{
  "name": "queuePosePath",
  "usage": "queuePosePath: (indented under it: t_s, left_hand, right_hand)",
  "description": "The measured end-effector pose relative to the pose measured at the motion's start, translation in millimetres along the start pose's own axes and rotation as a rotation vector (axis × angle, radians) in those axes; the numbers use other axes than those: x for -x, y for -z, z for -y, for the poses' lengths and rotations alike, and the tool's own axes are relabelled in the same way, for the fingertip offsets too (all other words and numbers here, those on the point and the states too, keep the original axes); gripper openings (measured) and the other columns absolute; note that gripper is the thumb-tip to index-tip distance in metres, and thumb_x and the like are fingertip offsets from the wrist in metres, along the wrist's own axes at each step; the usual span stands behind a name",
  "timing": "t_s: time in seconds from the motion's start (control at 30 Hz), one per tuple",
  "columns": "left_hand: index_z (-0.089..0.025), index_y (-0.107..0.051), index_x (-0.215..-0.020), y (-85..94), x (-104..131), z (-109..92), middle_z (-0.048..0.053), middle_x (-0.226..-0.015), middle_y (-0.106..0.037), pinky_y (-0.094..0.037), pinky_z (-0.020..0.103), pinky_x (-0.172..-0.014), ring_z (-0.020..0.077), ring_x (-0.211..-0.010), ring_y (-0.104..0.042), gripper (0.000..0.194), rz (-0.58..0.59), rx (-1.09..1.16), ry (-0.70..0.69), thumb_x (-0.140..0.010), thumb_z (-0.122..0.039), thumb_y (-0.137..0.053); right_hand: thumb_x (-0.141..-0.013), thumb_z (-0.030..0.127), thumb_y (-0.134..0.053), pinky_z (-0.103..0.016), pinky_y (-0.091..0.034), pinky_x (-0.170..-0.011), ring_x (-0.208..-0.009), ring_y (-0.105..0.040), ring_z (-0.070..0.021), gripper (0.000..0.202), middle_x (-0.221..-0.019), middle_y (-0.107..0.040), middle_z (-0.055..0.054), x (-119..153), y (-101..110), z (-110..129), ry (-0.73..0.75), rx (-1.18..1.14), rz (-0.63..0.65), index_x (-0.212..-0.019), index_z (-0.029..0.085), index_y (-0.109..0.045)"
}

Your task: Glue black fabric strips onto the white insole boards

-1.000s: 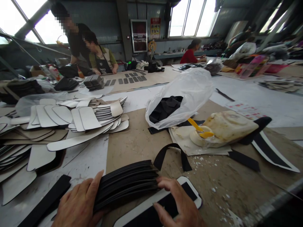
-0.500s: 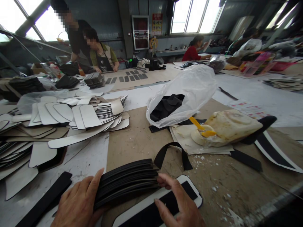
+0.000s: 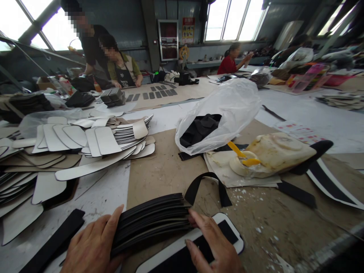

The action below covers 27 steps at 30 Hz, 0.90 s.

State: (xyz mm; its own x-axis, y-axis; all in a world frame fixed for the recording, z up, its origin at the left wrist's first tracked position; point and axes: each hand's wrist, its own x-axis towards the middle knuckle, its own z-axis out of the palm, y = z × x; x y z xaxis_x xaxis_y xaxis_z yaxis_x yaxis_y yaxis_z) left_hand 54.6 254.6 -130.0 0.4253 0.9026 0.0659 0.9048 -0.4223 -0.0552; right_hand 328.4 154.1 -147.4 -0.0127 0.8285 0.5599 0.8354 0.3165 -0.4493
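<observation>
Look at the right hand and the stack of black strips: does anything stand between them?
Nothing visible does: the right hand's forefinger is at the near right end of the stack of black strips. The white-edged black panel lies beneath that hand, not between them.

Bulging clear plastic bag of black cloth pieces, near stained cream container.
</observation>
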Motion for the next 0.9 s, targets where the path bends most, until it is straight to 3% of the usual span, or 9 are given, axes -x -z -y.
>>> queuePosePath:
  t_s: [0.2, 0.43, 0.77, 0.9]
  left_hand:
    - [-0.012, -0.041, -0.131, 0.8, 1, -5, 0.011, -0.112, -0.055, -0.031, 0.038, -0.082, 0.0242, -0.098, -0.049, 0.066, -0.108, -0.048, -0.027, -0.069, -0.028, -0.058]
    - [-0.009, -0.046, -0.127, 11.7, -1, -14, 0.012, -0.109, -0.057, -0.032, 0.037, -0.082, 0.0246, -0.096, -0.050, 0.066, -0.101, -0.049, -0.006, -0.065, -0.024, -0.064]
    - [-0.009, -0.047, -0.126, 8.4, -1, -13, 0.012, -0.107, -0.057, -0.032, 0.036, -0.080, 0.0236, -0.094, -0.051, 0.067, -0.139, -0.079, -0.028, -0.064, -0.024, -0.067]
    - [-0.009, -0.047, -0.127, 7.9, -1, -13, 0.012, -0.107, -0.057, -0.032, 0.036, -0.080, 0.0234, -0.093, -0.051, 0.068, -0.147, -0.074, -0.032, -0.064, -0.025, -0.067]
  right_hand:
    - [-0.078, 0.011, -0.049, -0.017, -0.046, -0.088, -0.101, -0.055, -0.0112, 0.053, -0.108, -0.057, -0.007, 0, -2, 2, -0.041, -0.056, -0.032, -0.127, 0.015, -0.032]
    - [-0.078, 0.011, -0.050, -0.014, -0.043, -0.090, -0.102, -0.054, -0.0093, 0.053, -0.108, -0.056, -0.007, 2, -5, 1, -0.013, -0.027, -0.055, -0.128, 0.013, -0.033]
    - [-0.077, 0.008, -0.050, -0.012, -0.041, -0.091, -0.103, -0.053, -0.0084, 0.048, -0.107, -0.055, -0.006, 1, -2, 1, 0.020, -0.058, -0.071, -0.122, 0.013, -0.037]
    - [-0.078, 0.010, -0.049, -0.017, -0.044, -0.089, -0.102, -0.052, -0.0116, 0.046, -0.107, -0.053, -0.008, 2, -5, 1, -0.003, -0.018, -0.085, -0.122, 0.014, -0.039]
